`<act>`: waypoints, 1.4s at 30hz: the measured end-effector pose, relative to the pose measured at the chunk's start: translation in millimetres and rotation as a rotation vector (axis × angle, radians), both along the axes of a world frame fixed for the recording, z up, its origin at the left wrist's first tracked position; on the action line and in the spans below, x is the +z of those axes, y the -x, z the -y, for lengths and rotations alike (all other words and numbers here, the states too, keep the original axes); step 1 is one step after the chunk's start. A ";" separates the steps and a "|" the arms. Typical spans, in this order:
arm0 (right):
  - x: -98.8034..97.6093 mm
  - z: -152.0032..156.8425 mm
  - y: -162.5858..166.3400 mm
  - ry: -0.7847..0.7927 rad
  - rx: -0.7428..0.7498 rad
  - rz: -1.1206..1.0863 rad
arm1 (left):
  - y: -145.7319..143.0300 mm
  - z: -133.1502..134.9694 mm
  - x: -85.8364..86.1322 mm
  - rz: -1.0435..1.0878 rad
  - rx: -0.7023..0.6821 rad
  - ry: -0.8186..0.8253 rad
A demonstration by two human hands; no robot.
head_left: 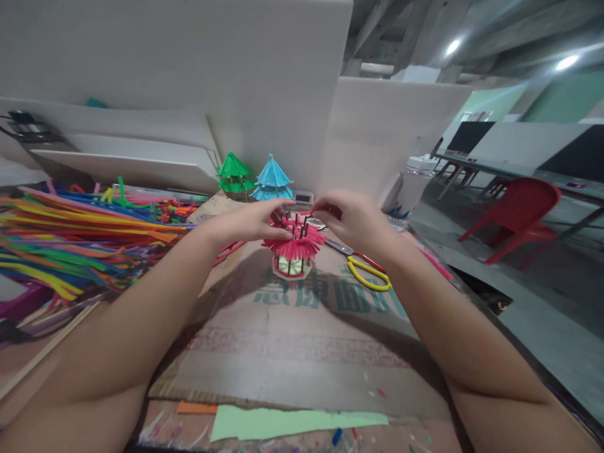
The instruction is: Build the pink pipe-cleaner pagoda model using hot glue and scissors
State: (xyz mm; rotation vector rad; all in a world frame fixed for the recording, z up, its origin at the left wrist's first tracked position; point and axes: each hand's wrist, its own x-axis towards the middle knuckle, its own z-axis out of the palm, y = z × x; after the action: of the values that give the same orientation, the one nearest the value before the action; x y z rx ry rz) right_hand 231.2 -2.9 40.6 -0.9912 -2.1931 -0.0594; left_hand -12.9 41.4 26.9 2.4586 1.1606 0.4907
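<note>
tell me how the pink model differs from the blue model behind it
The pink model has bare sticks poking up at its top; the blue model rises to a pointed roof. The pink model sits between the left hand and right hand; the blue model stands farther back, base hidden. Both have flared, ribbed edges.

One left hand (252, 220), one right hand (352, 217). One pink model (298, 250), one green model (234, 170), one blue model (272, 177): three in all. Scissors (350, 253), one pair. One pale green paper strip (283, 425), one orange paper strip (198, 409). Two ceiling lights (567, 62). One red chair (516, 204) clear, perhaps more behind.
</note>
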 end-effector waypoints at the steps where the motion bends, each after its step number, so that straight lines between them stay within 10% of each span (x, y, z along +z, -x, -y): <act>1: 0.2 -0.3 -0.9 0.001 -0.009 0.001 | -2.4 3.6 1.8 -0.026 0.024 -0.015; 13: 4.6 -1.4 -6.3 0.048 -0.065 0.015 | 9.6 13.6 21.6 -0.031 0.043 -0.403; 42: -2.7 -2.2 1.8 0.065 -0.002 0.081 | 3.9 11.2 18.8 -0.138 -0.028 -0.460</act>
State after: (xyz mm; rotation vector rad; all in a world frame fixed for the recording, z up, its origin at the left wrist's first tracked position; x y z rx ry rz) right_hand 229.4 -0.7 37.9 -1.0434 -2.2810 -0.0297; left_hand -16.8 30.2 45.7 2.9359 1.1683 0.6484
